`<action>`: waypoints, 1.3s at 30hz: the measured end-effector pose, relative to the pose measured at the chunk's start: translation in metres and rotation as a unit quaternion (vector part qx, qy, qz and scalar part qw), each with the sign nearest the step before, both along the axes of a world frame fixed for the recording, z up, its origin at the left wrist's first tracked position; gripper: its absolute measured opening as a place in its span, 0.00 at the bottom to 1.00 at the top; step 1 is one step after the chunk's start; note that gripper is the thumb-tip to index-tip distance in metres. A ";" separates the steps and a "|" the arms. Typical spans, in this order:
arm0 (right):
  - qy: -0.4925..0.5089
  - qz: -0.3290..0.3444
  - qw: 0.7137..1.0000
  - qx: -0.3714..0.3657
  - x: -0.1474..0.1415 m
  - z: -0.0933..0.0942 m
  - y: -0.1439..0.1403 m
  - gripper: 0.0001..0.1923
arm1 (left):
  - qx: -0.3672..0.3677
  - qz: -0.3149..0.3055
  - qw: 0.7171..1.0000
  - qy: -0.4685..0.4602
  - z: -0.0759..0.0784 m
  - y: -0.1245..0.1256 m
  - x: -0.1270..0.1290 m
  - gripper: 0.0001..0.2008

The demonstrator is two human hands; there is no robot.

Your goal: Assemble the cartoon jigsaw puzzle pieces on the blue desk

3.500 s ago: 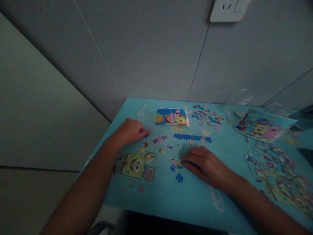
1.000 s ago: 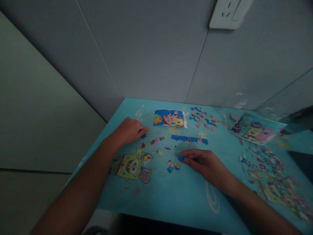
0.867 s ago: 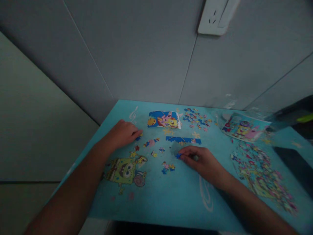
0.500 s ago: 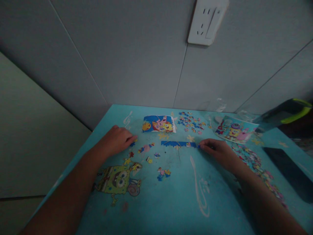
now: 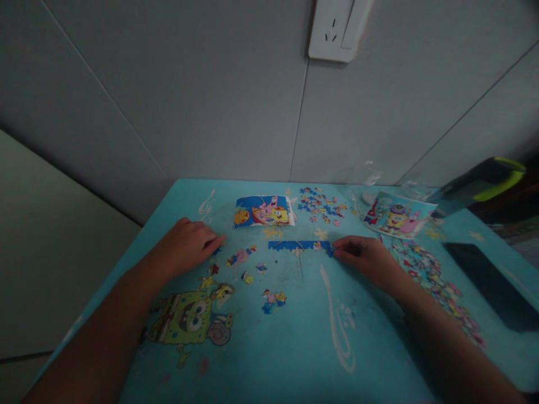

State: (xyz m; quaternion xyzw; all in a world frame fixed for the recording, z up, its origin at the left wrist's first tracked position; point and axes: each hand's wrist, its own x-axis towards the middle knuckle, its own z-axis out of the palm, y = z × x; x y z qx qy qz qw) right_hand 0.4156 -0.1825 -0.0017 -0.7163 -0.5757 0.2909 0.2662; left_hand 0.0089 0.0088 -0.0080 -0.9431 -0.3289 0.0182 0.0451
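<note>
A turquoise table (image 5: 273, 348) printed with a cartoon sponge figure (image 5: 189, 317) is seen nearest, set against a grey panelled wall (image 5: 236, 101) bearing a white socket (image 5: 337, 28). The left hand (image 5: 187, 247) is laid flat, fingers loosely spread, its fingertips touching a small puzzle piece (image 5: 217, 251). The right hand (image 5: 364, 258) is pinched narrowly on a blue piece (image 5: 330, 252) at the right end of the assembled blue puzzle strip (image 5: 298, 245). Farther back, a picture card (image 5: 263, 211) and loose pieces (image 5: 320, 202) are seen.
</note>
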 end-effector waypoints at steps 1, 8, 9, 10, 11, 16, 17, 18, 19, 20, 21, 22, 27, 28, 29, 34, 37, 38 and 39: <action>-0.004 -0.001 1.000 0.000 0.000 -0.001 0.000 0.15 | 0.000 0.000 1.000 0.000 0.000 0.000 0.000 0.27; -0.030 -0.007 1.000 0.006 -0.001 -0.006 0.001 0.14 | -0.007 0.000 1.000 -0.002 -0.001 0.001 -0.002 0.27; -0.032 -0.006 0.999 0.011 -0.003 -0.007 0.002 0.14 | -0.006 -0.001 1.000 -0.002 -0.001 0.001 -0.002 0.27; -0.034 -0.005 0.999 0.015 -0.004 -0.008 0.002 0.14 | -0.004 -0.001 1.000 -0.003 -0.001 0.001 -0.002 0.26; -0.036 -0.004 0.999 0.019 -0.005 -0.008 0.001 0.14 | -0.002 -0.002 1.000 -0.004 -0.002 0.001 -0.002 0.26; -0.043 0.000 0.999 0.032 -0.008 -0.011 0.001 0.14 | 0.003 -0.005 1.000 -0.014 -0.005 0.002 -0.004 0.25; -0.046 0.001 0.998 0.035 -0.008 -0.011 0.001 0.14 | 0.001 -0.006 1.000 -0.015 -0.005 0.003 -0.004 0.24; -0.048 0.001 0.998 0.037 -0.008 -0.011 0.001 0.14 | -0.001 -0.006 1.000 -0.017 -0.005 0.003 -0.004 0.24; -0.049 0.001 0.998 0.039 -0.008 -0.011 0.001 0.14 | -0.002 -0.007 1.000 -0.018 -0.005 0.003 -0.004 0.24; -0.050 0.002 0.998 0.038 -0.009 -0.011 0.001 0.14 | -0.003 -0.007 1.000 -0.019 -0.005 0.003 -0.005 0.24; -0.052 0.002 0.998 0.038 -0.009 -0.012 0.001 0.13 | -0.004 -0.008 1.000 -0.020 -0.004 0.003 -0.004 0.24; -0.056 0.003 0.998 0.039 -0.009 -0.011 0.001 0.13 | -0.004 -0.008 1.000 -0.019 -0.004 0.003 -0.004 0.24; -0.078 0.004 0.994 0.070 -0.009 -0.006 0.000 0.12 | -0.004 -0.009 1.000 -0.005 -0.003 0.003 -0.005 0.26; -0.082 0.001 0.994 0.077 -0.009 -0.004 0.000 0.12 | -0.003 -0.009 1.000 -0.004 -0.003 0.003 -0.005 0.25; -0.088 -0.002 0.993 0.083 -0.009 -0.003 -0.001 0.12 | -0.003 -0.009 1.000 -0.004 -0.004 0.003 -0.005 0.25; -0.105 0.002 0.990 0.094 -0.006 -0.001 -0.002 0.12 | 0.002 -0.007 1.000 -0.009 -0.006 0.005 -0.006 0.24; -0.103 0.005 0.990 0.097 -0.007 -0.005 -0.001 0.11 | 0.000 -0.010 1.000 -0.018 -0.005 0.004 -0.006 0.24; -0.106 0.004 0.990 0.096 -0.008 -0.007 -0.001 0.11 | 0.000 -0.011 1.000 -0.021 -0.005 0.004 -0.005 0.24; -0.111 0.000 0.989 0.095 -0.009 -0.008 0.000 0.11 | 0.000 -0.011 1.000 -0.023 -0.004 0.004 -0.005 0.25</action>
